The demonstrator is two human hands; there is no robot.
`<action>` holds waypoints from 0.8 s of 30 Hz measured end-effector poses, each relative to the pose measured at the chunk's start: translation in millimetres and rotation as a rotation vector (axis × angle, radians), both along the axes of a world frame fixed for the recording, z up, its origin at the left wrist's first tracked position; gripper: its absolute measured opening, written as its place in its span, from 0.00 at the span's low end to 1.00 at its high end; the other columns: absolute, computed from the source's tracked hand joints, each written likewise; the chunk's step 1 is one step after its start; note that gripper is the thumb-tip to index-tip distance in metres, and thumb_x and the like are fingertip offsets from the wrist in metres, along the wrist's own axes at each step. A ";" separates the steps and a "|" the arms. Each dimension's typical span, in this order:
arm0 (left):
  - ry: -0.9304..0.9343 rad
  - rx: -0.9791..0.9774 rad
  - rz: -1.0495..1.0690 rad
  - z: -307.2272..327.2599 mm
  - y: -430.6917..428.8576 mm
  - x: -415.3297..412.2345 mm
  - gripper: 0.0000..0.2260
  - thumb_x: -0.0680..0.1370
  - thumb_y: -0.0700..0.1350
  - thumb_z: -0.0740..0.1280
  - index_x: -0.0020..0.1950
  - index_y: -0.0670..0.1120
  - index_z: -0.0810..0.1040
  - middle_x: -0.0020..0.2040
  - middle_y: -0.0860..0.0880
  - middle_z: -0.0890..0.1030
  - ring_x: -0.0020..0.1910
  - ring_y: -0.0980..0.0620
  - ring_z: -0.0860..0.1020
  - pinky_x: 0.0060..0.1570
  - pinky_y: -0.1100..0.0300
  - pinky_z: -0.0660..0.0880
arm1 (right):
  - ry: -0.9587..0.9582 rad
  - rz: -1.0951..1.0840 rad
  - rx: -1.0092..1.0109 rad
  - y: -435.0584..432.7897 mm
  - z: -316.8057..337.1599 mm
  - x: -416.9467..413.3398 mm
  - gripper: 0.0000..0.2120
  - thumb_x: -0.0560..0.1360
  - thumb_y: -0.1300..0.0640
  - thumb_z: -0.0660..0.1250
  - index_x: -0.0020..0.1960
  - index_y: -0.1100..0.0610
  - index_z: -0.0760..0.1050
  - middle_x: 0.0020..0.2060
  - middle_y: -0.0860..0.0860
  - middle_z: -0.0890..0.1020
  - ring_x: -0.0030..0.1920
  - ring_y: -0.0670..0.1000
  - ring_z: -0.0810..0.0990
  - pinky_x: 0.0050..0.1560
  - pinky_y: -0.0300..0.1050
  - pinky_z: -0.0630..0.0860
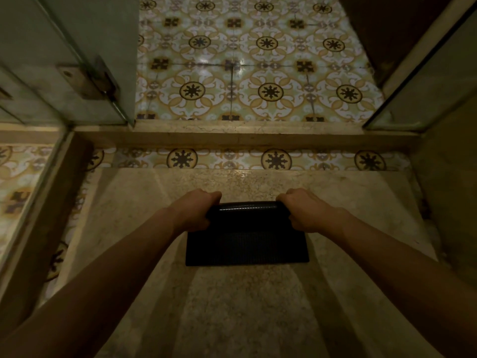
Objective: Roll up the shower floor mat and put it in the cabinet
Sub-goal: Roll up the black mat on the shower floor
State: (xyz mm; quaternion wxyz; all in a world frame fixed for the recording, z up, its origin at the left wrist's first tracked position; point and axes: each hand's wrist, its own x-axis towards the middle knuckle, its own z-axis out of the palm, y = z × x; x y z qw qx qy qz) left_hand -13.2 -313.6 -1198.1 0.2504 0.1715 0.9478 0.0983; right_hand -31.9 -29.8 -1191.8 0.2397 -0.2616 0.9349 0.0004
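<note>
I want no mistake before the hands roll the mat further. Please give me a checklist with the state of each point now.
1. Left hand grips the roll's left end: ok.
2. Right hand grips the right end: ok.
3. Roll of the mat lies straight, level between both hands: ok.
4. Flat part left to roll, toward the person: ok, some remains.
5. Floor around the mat free of objects: ok.
6. Cabinet ready to receive it: cannot tell, none in view.
</note>
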 end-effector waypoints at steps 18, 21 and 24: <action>-0.001 0.038 -0.098 -3.8 -0.1 15.7 0.22 0.71 0.46 0.70 0.64 0.51 0.76 0.52 0.49 0.83 0.52 0.48 0.79 0.54 0.53 0.77 | -0.014 -0.004 -0.006 3.3 3.3 12.9 0.16 0.69 0.59 0.71 0.56 0.58 0.78 0.52 0.56 0.78 0.52 0.58 0.79 0.50 0.48 0.76; 0.060 0.000 -0.104 -7.0 0.0 19.5 0.20 0.71 0.47 0.70 0.63 0.52 0.75 0.51 0.49 0.82 0.51 0.47 0.76 0.54 0.51 0.75 | -0.054 -0.016 0.018 1.6 5.8 12.6 0.14 0.69 0.59 0.70 0.55 0.58 0.78 0.51 0.57 0.79 0.50 0.57 0.79 0.49 0.47 0.78; 0.095 -0.035 -0.107 -10.8 2.9 24.2 0.18 0.70 0.49 0.70 0.59 0.52 0.74 0.50 0.48 0.82 0.50 0.45 0.75 0.53 0.49 0.74 | -0.014 -0.034 0.034 -0.5 3.6 20.0 0.13 0.69 0.61 0.70 0.52 0.60 0.76 0.49 0.59 0.80 0.47 0.58 0.80 0.42 0.45 0.74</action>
